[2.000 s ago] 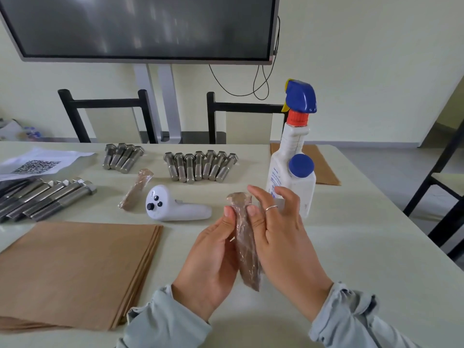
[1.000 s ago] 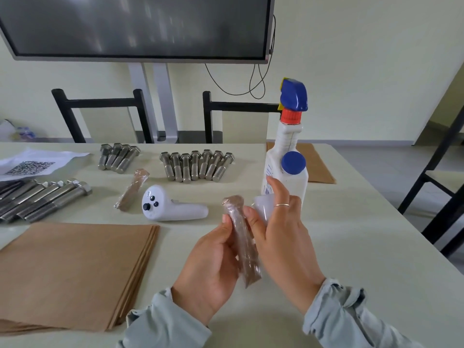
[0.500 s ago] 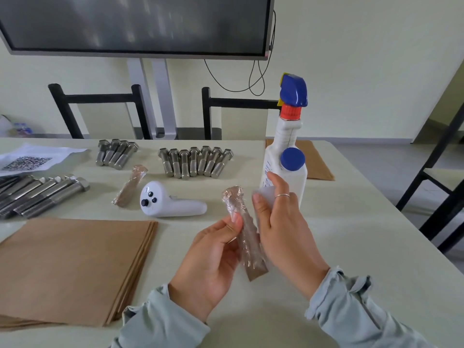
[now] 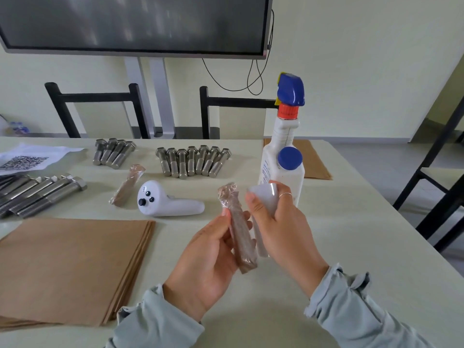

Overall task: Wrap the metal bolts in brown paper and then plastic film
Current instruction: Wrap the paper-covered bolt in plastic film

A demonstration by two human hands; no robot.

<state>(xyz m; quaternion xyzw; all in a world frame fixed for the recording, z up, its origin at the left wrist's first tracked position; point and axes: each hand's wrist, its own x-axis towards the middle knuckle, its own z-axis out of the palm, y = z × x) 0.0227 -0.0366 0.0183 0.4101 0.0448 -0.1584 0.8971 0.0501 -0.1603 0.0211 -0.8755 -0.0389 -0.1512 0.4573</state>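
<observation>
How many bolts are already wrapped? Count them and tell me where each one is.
2. One wrapped bolt is held upright in the left hand; the other wrapped bolt lies on the table, left of the white controller.

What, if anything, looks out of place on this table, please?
A white handheld controller lies among the bolts and paper; it seems unrelated to wrapping. Otherwise nothing is spilled or damaged.

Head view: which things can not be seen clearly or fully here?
- Wrapped bolt: paper and film hide the metal; the left hand covers one side.
- Film roll: mostly behind the right hand.
- Long bolts: cut off by the left edge.
- Spray bottle: label print too small.
- Far paper: partly behind the bottle.
</observation>
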